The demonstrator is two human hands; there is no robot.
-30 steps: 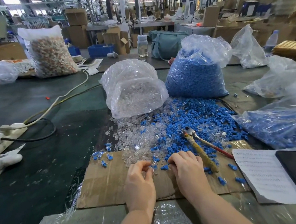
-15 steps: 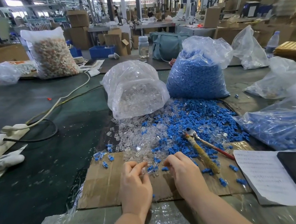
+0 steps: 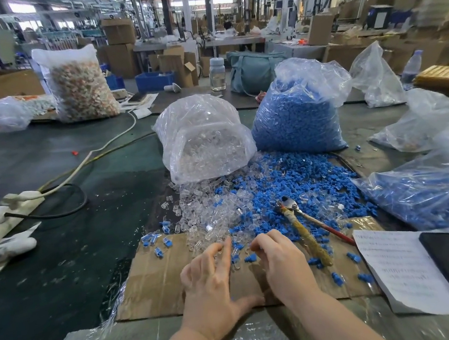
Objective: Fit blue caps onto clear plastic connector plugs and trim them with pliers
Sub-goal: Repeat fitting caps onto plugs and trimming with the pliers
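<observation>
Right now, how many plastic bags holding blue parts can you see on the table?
2. One upright bag of blue caps stands behind the loose pile, right of the clear-plug bag. The other blue-filled bag lies at the right edge. More may sit out of frame.

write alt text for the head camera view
Two bare hands, the left hand open and the right hand curled, work at a heap of clear plugs and blue caps on cardboard. Pliers lie untouched nearby.
</observation>
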